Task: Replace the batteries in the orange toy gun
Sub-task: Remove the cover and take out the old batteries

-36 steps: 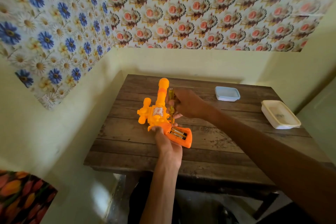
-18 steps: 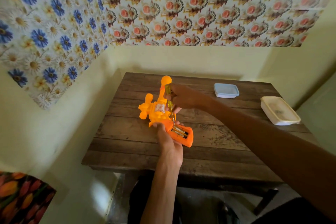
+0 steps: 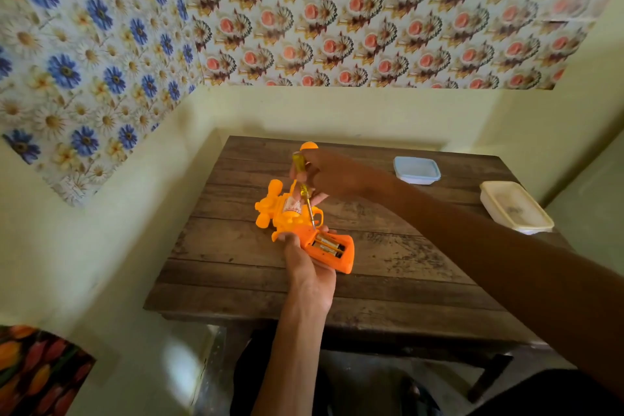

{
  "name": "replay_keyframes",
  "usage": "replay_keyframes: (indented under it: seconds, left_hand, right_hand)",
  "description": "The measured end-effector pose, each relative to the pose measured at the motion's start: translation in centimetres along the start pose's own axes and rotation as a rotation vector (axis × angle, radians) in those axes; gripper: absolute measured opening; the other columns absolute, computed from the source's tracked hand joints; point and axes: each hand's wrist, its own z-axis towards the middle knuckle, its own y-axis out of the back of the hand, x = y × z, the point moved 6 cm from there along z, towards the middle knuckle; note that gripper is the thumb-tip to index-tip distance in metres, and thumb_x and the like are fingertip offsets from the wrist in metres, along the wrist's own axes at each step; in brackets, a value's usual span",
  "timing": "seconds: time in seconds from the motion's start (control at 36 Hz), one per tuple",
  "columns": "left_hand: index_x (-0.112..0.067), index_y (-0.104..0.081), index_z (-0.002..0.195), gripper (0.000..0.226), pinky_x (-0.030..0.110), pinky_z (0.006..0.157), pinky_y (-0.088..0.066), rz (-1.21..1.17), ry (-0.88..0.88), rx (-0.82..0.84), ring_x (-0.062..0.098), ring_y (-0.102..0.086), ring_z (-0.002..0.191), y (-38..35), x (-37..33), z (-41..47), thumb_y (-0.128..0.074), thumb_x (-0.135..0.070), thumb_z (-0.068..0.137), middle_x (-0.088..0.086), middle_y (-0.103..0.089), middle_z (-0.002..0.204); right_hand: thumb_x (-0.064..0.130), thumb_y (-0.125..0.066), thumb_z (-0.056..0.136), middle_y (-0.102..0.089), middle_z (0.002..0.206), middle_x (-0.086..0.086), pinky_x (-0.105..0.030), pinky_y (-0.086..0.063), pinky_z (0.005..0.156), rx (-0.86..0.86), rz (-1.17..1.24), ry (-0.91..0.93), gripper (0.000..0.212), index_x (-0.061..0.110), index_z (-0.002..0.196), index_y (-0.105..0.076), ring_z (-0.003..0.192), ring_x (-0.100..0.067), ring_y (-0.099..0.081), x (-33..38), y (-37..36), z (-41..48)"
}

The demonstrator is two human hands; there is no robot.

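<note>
Your orange toy gun is over the table middle, barrel to 12 o'clock, grip swung to 5 o'clock. Can't tell if it rests on the wood or hangs just above.

L hand, i.e. your left hand, comes in from 6 o'clock w/ fingers wrapped under the grip. That props the open compartment face-up so the two batteries show.

R hand, your right hand, is closed round the yellow screwdriver handle. The shaft slants down and the tip sits at the bay's 11 o'clock end, prob. to lever a cell out by its end.

Old cells aren't out yet, so you're early on. Two lidded tubs, blue and white, wait at 2 o'clock, well apart from the gun.
</note>
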Motion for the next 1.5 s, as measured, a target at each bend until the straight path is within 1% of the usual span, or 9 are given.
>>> replay_keyframes:
  seconds: [0.42, 0.69, 0.81, 0.94, 1.06, 1.11, 1.22, 1.31, 1.5]
  left_hand:
    - [-0.017, -0.059, 0.106, 0.041, 0.04, 0.07, -0.051, -0.033, 0.041, -0.019, 0.024, -0.063, 0.08, 0.2, 0.1, -0.3, -0.029, -0.044, 0.103, 0.011, -0.065, 0.088]
    - [-0.016, -0.059, 0.107, 0.049, 0.042, 0.08, -0.05, 0.028, 0.007, -0.007, 0.022, -0.062, 0.078, 0.2, 0.6, -0.1, -0.026, -0.052, 0.102, 0.009, -0.063, 0.086]
    - [-0.013, -0.058, 0.113, 0.052, 0.04, 0.075, -0.051, 0.023, 0.007, -0.022, 0.022, -0.061, 0.077, 0.4, 0.6, 0.0, -0.024, -0.052, 0.102, 0.01, -0.062, 0.086]
    - [-0.014, -0.058, 0.115, 0.048, 0.042, 0.078, -0.05, 0.022, -0.01, 0.012, 0.021, -0.06, 0.075, 0.1, 0.4, -0.1, -0.027, -0.049, 0.102, 0.009, -0.063, 0.087]
    - [-0.021, -0.059, 0.115, 0.039, 0.041, 0.08, -0.05, 0.022, -0.033, 0.055, 0.019, -0.057, 0.077, 0.0, 0.3, 0.0, -0.029, -0.043, 0.103, 0.006, -0.068, 0.103]
    - [-0.02, -0.058, 0.117, 0.041, 0.041, 0.08, -0.05, 0.025, -0.02, 0.039, 0.02, -0.058, 0.079, 0.3, 0.2, 0.2, -0.029, -0.044, 0.103, 0.007, -0.067, 0.103]
    - [-0.014, -0.059, 0.114, 0.047, 0.043, 0.082, -0.05, 0.037, 0.028, -0.019, 0.024, -0.062, 0.083, 0.6, 0.1, 0.3, -0.029, -0.048, 0.102, 0.011, -0.064, 0.092]
    - [-0.013, -0.058, 0.115, 0.05, 0.046, 0.087, -0.049, 0.025, 0.04, -0.032, 0.025, -0.062, 0.084, 0.7, 0.2, 0.4, -0.029, -0.05, 0.102, 0.011, -0.064, 0.091]
    - [-0.018, -0.059, 0.107, 0.045, 0.044, 0.082, -0.051, 0.017, 0.04, -0.059, 0.025, -0.063, 0.086, 0.6, 0.4, 0.2, -0.029, -0.05, 0.102, 0.013, -0.065, 0.096]
  right_hand:
    - [-0.013, -0.037, 0.094, -0.07, 0.1, -0.022, -0.031, -0.059, 0.073, -0.233, 0.272, 0.058, 0.018, -0.007, 0.103, -0.05, 0.094, -0.026, -0.071, -4.8, 0.9, -3.4]
    - [-0.012, -0.034, 0.093, -0.069, 0.099, -0.016, -0.045, -0.058, 0.085, -0.013, 0.162, -0.058, 0.03, 0.01, 0.098, -0.054, 0.099, -0.033, -0.069, -4.1, 0.3, -0.6]
    - [-0.001, -0.045, 0.096, -0.069, 0.102, -0.013, -0.048, -0.057, 0.086, 0.121, -0.007, -0.11, 0.014, 0.009, 0.099, -0.055, 0.096, -0.032, -0.069, -2.6, -0.4, 1.4]
    - [-0.003, -0.041, 0.097, -0.068, 0.096, -0.015, -0.035, -0.062, 0.072, 0.259, -0.123, -0.171, 0.017, -0.003, 0.109, -0.053, 0.074, -0.02, -0.07, -1.1, -1.6, 2.5]
    - [0.008, -0.05, 0.098, -0.064, 0.083, -0.005, -0.019, -0.052, 0.05, 0.331, -0.338, -0.165, 0.008, 0.01, 0.092, -0.055, 0.06, -0.008, -0.066, -0.6, -2.7, 2.3]
    - [0.006, -0.048, 0.098, -0.065, 0.082, -0.006, -0.022, -0.056, 0.053, 0.33, -0.284, -0.147, 0.008, 0.003, 0.096, -0.055, 0.061, -0.01, -0.068, -0.5, -2.5, 1.9]
    - [0.002, -0.053, 0.095, -0.066, 0.104, -0.013, -0.042, -0.058, 0.085, 0.203, -0.142, -0.061, 0.017, -0.004, 0.111, -0.053, 0.093, -0.026, -0.067, -0.8, -0.7, 1.1]
    - [-0.008, -0.044, 0.095, -0.065, 0.102, -0.012, -0.038, -0.058, 0.083, 0.076, 0.084, -0.058, 0.021, 0.008, 0.105, -0.052, 0.091, -0.024, -0.067, -2.3, 0.2, 0.3]
    - [-0.012, -0.037, 0.095, -0.066, 0.109, -0.026, -0.042, -0.059, 0.082, -0.145, 0.276, -0.022, 0.025, -0.004, 0.114, -0.052, 0.1, -0.034, -0.068, -4.8, 0.8, -1.9]
